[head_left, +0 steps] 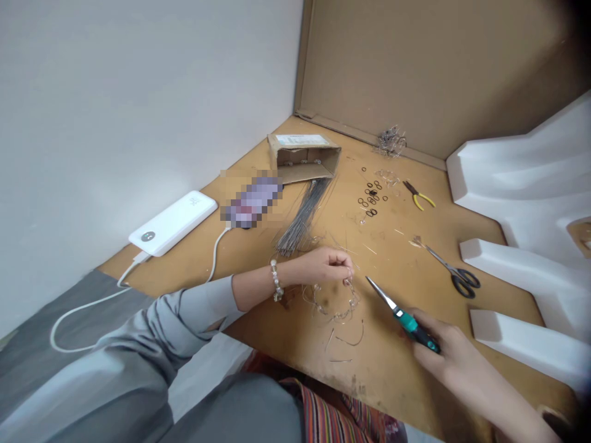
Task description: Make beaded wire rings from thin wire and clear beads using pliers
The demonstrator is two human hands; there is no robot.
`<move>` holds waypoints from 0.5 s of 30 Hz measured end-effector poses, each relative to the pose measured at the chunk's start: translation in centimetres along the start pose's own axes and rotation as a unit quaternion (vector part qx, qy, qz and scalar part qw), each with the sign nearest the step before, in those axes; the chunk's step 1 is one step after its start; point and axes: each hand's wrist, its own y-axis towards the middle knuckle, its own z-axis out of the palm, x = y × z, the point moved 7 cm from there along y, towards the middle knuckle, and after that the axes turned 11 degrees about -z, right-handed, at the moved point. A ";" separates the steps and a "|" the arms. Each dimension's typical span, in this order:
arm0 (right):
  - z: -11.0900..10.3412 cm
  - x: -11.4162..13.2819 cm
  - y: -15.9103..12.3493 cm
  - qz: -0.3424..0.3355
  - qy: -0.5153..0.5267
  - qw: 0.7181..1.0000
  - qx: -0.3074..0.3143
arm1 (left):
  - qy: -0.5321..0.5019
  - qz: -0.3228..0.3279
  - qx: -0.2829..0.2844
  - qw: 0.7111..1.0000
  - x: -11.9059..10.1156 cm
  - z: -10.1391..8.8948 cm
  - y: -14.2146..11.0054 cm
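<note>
My left hand (333, 266) is closed in a pinch at the top of a twisted ring of thin wire (351, 303), which rests low over the table below my fingertips. My right hand (436, 344) grips long-nose pliers (405, 320) with green and black handles. Their pointed metal tip aims up and left, a little apart from the wire ring. Short loose bits of wire (340, 360) lie just below the ring. Behind my left hand, a bundle of straight grey wires (300, 221) spreads out from a cardboard box.
The open cardboard box (305, 140) stands at the back. Black rings (373, 194), yellow-handled pliers (420, 195) and scissors (464, 280) lie to the right, near white foam blocks (503, 332). A tangle of wire (391, 141) sits far back. Left are a white power bank (175, 221) and a phone (253, 200).
</note>
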 end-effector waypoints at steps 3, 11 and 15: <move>-0.5 -0.6 0.4 0.024 0.030 0.997 -0.067 | -0.018 -0.005 0.011 1.000 0.0 0.1 0.0; 1.3 1.6 4.4 0.020 0.234 0.952 -0.198 | 0.050 0.027 -0.074 0.996 -0.4 0.5 -0.5; 2.5 2.9 6.2 -0.002 0.258 0.950 -0.176 | 0.100 0.085 -0.107 0.986 -1.2 0.5 -0.9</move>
